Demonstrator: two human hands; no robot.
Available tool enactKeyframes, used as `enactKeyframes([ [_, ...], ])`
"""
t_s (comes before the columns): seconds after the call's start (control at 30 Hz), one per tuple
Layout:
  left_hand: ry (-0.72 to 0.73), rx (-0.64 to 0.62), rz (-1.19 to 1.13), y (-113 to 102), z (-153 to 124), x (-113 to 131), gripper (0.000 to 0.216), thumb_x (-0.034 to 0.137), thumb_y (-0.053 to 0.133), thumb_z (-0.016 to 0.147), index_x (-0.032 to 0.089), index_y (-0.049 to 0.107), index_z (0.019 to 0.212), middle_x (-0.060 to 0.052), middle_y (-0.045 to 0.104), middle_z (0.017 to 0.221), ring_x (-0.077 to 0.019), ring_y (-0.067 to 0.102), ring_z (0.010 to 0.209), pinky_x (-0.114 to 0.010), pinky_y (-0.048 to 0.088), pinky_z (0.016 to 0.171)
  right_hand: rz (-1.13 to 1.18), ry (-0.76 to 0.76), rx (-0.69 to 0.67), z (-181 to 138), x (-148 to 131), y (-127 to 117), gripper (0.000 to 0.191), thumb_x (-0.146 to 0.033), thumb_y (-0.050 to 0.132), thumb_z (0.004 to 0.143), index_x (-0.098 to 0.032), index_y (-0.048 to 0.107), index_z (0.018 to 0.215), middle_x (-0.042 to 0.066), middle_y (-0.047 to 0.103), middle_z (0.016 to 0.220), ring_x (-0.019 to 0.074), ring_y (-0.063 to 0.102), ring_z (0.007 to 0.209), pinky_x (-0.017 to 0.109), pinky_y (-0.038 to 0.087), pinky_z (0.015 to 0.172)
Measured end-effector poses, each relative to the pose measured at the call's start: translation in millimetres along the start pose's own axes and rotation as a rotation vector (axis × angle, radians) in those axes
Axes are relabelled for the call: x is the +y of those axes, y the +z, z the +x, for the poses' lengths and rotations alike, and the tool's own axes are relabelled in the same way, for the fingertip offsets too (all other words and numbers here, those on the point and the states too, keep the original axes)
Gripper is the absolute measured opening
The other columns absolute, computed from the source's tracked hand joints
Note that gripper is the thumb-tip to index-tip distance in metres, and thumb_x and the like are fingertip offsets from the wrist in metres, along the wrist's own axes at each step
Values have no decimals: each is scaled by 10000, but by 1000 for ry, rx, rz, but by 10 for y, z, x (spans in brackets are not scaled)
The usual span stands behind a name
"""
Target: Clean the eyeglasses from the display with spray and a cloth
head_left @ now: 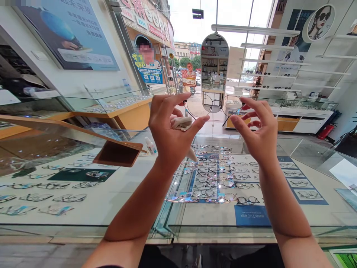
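I hold a pair of thin black round-rimmed glasses (pixel 216 105) up at eye level with both hands. My left hand (pixel 170 126) pinches the left lens rim between thumb and fingers and also holds a pale cleaning cloth (pixel 182 123) against its palm. My right hand (pixel 256 128) grips the right rim and temple with thumb and fingertips, the other fingers spread. The glasses face away from me, over the glass counter (pixel 223 223).
Below the hands a glass display counter shows rows of eyeglass frames (pixel 217 178). A small spray bottle (pixel 150 146) stands on the glass beside a brown tray (pixel 117 153). An oval mirror (pixel 214 63) stands behind the glasses. Shelves with sunglasses (pixel 267 74) line the right wall.
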State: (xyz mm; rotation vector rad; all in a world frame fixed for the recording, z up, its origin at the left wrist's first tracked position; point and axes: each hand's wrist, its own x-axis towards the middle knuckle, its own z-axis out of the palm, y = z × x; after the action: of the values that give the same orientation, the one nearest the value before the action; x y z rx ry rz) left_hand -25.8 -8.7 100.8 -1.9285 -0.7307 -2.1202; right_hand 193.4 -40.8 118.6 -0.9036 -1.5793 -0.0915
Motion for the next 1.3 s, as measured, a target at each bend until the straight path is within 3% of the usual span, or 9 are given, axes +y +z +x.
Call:
enactKeyframes([
  [0.1,29,24,-3,19,0,-14,519,536,895,788,425,702,1258,-45,633,1159,-226,588,882,-375,496,645,29,3,60,1,-8,4,300,-391,632,986,-270,760,1229,80,726,1171,166,706,916,285,568,647],
  [0.23,45,59,-3,76,-25,-98,548,560,886,787,418,686,1276,-46,641,1200,-225,608,909,-379,528,685,51,24,98,-7,-32,12,311,-370,535,1038,-258,786,1184,92,742,1171,165,715,907,286,569,628],
  [0.53,-29,74,-68,170,-97,-222,527,570,853,827,427,658,1295,-43,648,1363,-191,629,845,-379,526,676,147,102,174,-22,-79,31,258,-394,643,980,-244,833,1070,82,789,1108,157,714,817,268,505,527],
  [0.67,13,98,-18,181,-110,-198,510,565,832,851,425,654,1307,-50,667,1328,-178,604,769,-384,531,661,102,99,149,-20,-27,31,282,-420,628,1001,-259,830,1114,80,803,1126,164,741,844,266,523,542],
  [0.87,102,130,8,197,-95,-143,535,572,850,831,403,671,1306,-46,632,1231,-182,631,837,-361,536,640,186,157,113,9,84,49,299,-452,659,984,-259,831,1135,60,830,1030,161,742,741,268,509,494],
  [1.03,132,142,-41,194,-83,-93,504,538,853,848,366,702,1297,-25,573,1180,-103,567,757,-340,494,600,275,232,119,27,96,49,293,-468,703,945,-259,839,1098,58,833,1032,152,732,689,274,499,485],
  [1.2,70,66,-68,160,-98,-126,592,534,891,794,431,658,1329,-27,578,1271,-172,628,874,-346,503,655,281,245,108,32,74,47,293,-462,685,950,-250,828,1093,53,829,1042,132,712,678,278,525,515],
  [1.3,47,62,-28,149,-103,-180,562,561,856,825,435,640,1328,-33,609,1294,-168,620,817,-350,506,652,325,258,120,30,54,51,269,-455,715,923,-252,826,1058,38,828,1042,115,687,651,278,526,526],
])
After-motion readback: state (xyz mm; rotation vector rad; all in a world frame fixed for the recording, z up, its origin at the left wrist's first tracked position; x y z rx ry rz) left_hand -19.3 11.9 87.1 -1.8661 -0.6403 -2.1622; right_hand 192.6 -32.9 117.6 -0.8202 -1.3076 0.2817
